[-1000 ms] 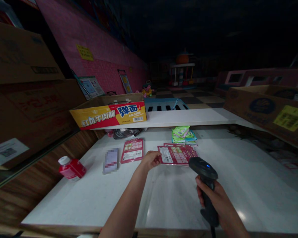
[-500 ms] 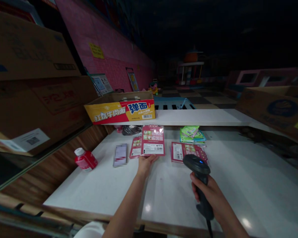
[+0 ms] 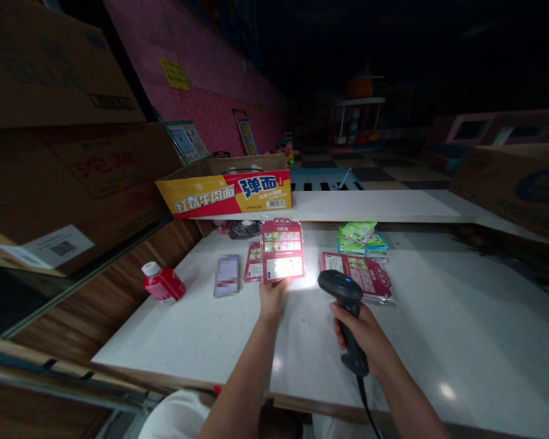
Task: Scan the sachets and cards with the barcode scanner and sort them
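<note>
My left hand (image 3: 273, 299) grips the lower edge of a red card pack (image 3: 282, 247) with pictures and a white label, holding it tilted up off the white counter. In my right hand (image 3: 359, 332) is a black barcode scanner (image 3: 343, 286) with a small blue light and a cable running down. Bright light falls on the pack's label and on the counter beside it. Another red pack (image 3: 253, 263) lies just left of the held one, partly covered by it. Behind the scanner rests a pile of red packs (image 3: 370, 277) in clear wrapping.
A phone (image 3: 227, 275) and a red bottle with a white cap (image 3: 163, 283) are on the left. Green and blue packets (image 3: 361, 239) lie under the raised shelf (image 3: 370, 205). A yellow and red noodle box (image 3: 224, 192) stands on it; cardboard boxes (image 3: 96, 177) are stacked at left.
The scanner has moved left toward the held pack, and its light now shines on the label. My left hand has tilted the pack more upright.
</note>
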### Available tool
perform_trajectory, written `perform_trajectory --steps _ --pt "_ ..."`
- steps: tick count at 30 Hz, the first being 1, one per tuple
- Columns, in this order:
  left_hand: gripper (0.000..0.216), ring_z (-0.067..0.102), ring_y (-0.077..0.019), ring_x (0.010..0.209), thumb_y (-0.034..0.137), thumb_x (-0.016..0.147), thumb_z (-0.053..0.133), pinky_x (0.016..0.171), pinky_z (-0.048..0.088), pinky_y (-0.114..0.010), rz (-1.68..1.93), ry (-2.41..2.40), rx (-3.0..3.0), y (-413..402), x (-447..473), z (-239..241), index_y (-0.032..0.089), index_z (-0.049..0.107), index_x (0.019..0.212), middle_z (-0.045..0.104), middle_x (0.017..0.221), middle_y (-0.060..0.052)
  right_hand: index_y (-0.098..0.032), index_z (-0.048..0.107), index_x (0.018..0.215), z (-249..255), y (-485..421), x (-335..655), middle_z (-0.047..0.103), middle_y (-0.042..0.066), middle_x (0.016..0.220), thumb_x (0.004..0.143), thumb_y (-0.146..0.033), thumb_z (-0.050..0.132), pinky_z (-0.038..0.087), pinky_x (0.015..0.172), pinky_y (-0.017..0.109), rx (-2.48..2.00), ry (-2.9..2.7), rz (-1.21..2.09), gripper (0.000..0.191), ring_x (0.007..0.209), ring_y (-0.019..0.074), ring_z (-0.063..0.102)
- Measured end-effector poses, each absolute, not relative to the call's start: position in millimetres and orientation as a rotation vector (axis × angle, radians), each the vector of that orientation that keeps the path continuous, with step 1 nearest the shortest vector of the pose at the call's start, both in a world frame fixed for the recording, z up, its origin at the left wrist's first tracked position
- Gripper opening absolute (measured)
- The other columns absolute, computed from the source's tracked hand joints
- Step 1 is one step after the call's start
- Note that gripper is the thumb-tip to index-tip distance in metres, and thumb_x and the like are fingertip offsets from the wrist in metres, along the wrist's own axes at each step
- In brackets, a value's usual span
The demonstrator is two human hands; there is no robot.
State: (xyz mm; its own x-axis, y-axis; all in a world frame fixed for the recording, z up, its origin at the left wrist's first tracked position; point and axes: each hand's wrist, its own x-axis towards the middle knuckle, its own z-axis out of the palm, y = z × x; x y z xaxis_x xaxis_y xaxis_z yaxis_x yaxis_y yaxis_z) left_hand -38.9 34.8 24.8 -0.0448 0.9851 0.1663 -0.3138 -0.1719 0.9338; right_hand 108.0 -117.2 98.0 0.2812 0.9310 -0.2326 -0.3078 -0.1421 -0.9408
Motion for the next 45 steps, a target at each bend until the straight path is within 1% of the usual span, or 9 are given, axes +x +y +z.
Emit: perform_trajectory --steps 5,11,17,26,32,37,41,43,45 --pt "0.047 0.068 -0.0220 0.098 0.025 0.060 0.079 0.090 0.053 -0.033 1.496 0.956 1.120 34 -37 26 0.015 0.066 0.105 0.073 0.099 -0.009 -0.019 0.052 0.080 98 -115 109 0.056 -0.006 0.048 0.065 -0.052 0.075 0.036 0.033 0.020 -1.259 -0.675 1.240 0.043 0.034 0.0099 0.047" --pt "0.050 0.070 -0.0241 0.088 0.032 0.058 0.083 0.085 0.056 -0.039 1.453 0.855 1.011 36 -40 20 0.012 0.066 0.100 0.074 0.097 -0.011 -0.019 0.052 0.077 98 -114 109 0.054 -0.007 0.048 0.068 -0.052 0.073 0.038 0.034 0.021 -1.274 -0.730 1.290 0.040 0.035 0.0093 0.047" --pt "0.057 0.070 -0.0265 0.091 0.035 0.055 0.086 0.086 0.056 -0.042 1.470 0.819 0.960 36 -41 18 0.012 0.066 0.103 0.073 0.099 -0.012 -0.019 0.052 0.079 99 -115 106 0.055 -0.006 0.049 0.071 -0.052 0.071 0.039 0.035 0.021 -1.261 -0.748 1.276 0.039 0.037 0.0096 0.048" --pt "0.050 0.069 -0.0228 0.090 0.036 0.058 0.085 0.085 0.055 -0.039 1.644 0.742 0.817 43 -42 12 0.014 0.065 0.098 0.073 0.097 -0.011 -0.019 0.054 0.082 97 -119 106 0.056 -0.006 0.048 0.063 -0.055 0.077 0.038 0.034 0.020 -1.279 -0.647 1.225 0.046 0.035 0.0097 0.047" --pt "0.049 0.069 -0.0199 0.087 0.042 0.061 0.082 0.082 0.056 -0.039 1.698 0.775 0.764 46 -44 12 0.016 0.062 0.097 0.071 0.096 -0.008 -0.019 0.054 0.082 98 -121 107 0.056 -0.006 0.048 0.063 -0.054 0.077 0.037 0.034 0.020 -1.274 -0.649 1.222 0.046 0.035 0.0093 0.046" --pt "0.049 0.067 -0.0166 0.063 0.053 0.061 0.079 0.066 0.057 -0.033 1.687 0.948 0.695 42 -42 17 0.014 0.055 0.079 0.067 0.070 -0.005 -0.019 0.054 0.081 101 -127 112 0.056 -0.006 0.049 0.065 -0.054 0.076 0.038 0.035 0.021 -1.272 -0.685 1.203 0.044 0.036 0.0094 0.046" --pt "0.039 0.055 -0.0126 0.046 0.053 0.074 0.065 0.047 0.046 -0.025 1.646 1.281 0.892 29 -51 24 0.017 0.051 0.071 0.059 0.057 0.000 -0.019 0.054 0.079 104 -132 119 0.055 -0.006 0.050 0.065 -0.055 0.075 0.039 0.036 0.021 -1.277 -0.725 1.219 0.044 0.038 0.0091 0.047" --pt "0.030 0.055 -0.0136 0.051 0.045 0.081 0.058 0.053 0.047 -0.027 1.599 1.467 1.226 22 -60 30 0.017 0.054 0.070 0.059 0.059 -0.001 -0.019 0.054 0.076 105 -134 122 0.054 -0.006 0.050 0.065 -0.056 0.075 0.039 0.037 0.021 -1.288 -0.732 1.223 0.044 0.038 0.0088 0.047" --pt "0.023 0.060 -0.0180 0.069 0.036 0.085 0.055 0.070 0.050 -0.032 1.485 1.646 1.671 18 -67 38 0.017 0.061 0.074 0.064 0.071 -0.005 -0.019 0.054 0.075 104 -136 124 0.054 -0.006 0.050 0.065 -0.057 0.075 0.039 0.037 0.021 -1.299 -0.727 1.214 0.044 0.037 0.0087 0.047"
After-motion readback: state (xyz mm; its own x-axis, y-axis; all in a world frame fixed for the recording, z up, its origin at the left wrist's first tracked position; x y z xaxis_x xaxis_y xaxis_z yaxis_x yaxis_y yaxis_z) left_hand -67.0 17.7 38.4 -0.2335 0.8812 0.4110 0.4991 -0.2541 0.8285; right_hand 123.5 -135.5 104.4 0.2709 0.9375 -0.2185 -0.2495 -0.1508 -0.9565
